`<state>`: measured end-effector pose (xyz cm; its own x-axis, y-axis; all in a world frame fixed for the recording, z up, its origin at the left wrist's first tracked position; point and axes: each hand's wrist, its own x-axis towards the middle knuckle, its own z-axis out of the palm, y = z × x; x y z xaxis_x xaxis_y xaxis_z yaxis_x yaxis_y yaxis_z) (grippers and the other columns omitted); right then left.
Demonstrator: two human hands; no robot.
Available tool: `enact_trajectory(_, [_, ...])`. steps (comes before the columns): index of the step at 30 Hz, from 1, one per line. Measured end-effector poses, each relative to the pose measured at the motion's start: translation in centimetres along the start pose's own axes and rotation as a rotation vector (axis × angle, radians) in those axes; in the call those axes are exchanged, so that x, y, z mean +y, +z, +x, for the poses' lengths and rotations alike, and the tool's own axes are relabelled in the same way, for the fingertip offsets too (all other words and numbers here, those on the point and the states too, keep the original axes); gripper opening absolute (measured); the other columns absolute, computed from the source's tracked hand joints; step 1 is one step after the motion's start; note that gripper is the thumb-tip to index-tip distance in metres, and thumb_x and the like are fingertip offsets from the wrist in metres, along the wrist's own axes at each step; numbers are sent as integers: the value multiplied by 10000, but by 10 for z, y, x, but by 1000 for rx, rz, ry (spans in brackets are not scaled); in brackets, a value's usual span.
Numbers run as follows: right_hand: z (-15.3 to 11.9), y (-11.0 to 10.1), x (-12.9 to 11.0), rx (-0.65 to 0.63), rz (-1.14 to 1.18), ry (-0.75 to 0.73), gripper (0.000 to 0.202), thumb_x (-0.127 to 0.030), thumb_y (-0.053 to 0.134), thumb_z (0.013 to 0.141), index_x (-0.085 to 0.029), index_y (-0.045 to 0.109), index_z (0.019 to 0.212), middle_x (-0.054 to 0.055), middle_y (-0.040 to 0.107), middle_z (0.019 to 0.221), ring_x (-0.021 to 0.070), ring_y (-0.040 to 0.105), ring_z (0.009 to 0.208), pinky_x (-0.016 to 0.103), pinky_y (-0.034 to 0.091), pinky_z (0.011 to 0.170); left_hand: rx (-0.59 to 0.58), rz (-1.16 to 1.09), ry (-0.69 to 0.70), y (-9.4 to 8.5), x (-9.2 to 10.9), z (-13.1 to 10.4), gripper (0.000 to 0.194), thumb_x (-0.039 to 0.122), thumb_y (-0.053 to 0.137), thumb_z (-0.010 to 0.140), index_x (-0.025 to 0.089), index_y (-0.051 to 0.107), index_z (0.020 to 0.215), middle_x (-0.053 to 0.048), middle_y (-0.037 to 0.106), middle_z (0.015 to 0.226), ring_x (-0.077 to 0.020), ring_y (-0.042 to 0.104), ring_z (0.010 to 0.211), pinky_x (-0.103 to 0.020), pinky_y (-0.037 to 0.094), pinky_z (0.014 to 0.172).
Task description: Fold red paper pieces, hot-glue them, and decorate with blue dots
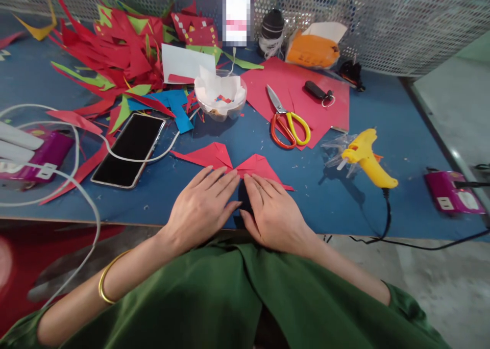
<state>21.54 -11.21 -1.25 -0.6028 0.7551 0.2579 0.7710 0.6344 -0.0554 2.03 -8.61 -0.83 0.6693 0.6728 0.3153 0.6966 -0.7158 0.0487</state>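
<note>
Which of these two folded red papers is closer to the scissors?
The right folded paper, by your right hand, lies closer to the scissors; the left folded paper, by your left hand, reaches toward the dark-screened phone.

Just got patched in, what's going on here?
A person has both hands flat at the table's edge, the left hand and right hand side by side, fingertips at the near edge of some folded red paper. Neither hand grips anything. Scissors lie beyond, and a yellow glue gun sits off to the right.
</note>
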Motion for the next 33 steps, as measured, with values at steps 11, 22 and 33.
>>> enact_trajectory(11, [-19, 2, -1, -8, 71, 95, 625, -351, 403, 981, 97, 408, 1418, 273, 517, 1444, 335, 481, 1363, 474, 439, 1090, -33, 40, -24, -2, -9, -2, 453, 372, 527, 980, 68, 613, 1305, -156, 660, 1317, -340, 607, 1225, -533, 420, 1081])
enact_trajectory(22, [-17, -12, 40, 135, -270, -2, 270, -58, 444, 953, -35, 649, 1127, 113, 763, 926, 207, 694, 876, 355, 480, 863, 76, -2, -146, -6, -46, -4, 281, 262, 507, 983, 177, 663, 1201, -102, 716, 1221, -282, 646, 1164, -500, 437, 1064])
enact_trajectory(33, [-48, -26, 72, 177, -245, 48, 291, -70, 495, 929, -99, 620, 1190, 104, 771, 1003, 186, 708, 917, 341, 458, 902, -33, -127, -196, -15, -50, -3, 209, 309, 544, 960, 203, 673, 833, -31, 728, 881, -222, 678, 834, -376, 450, 782])
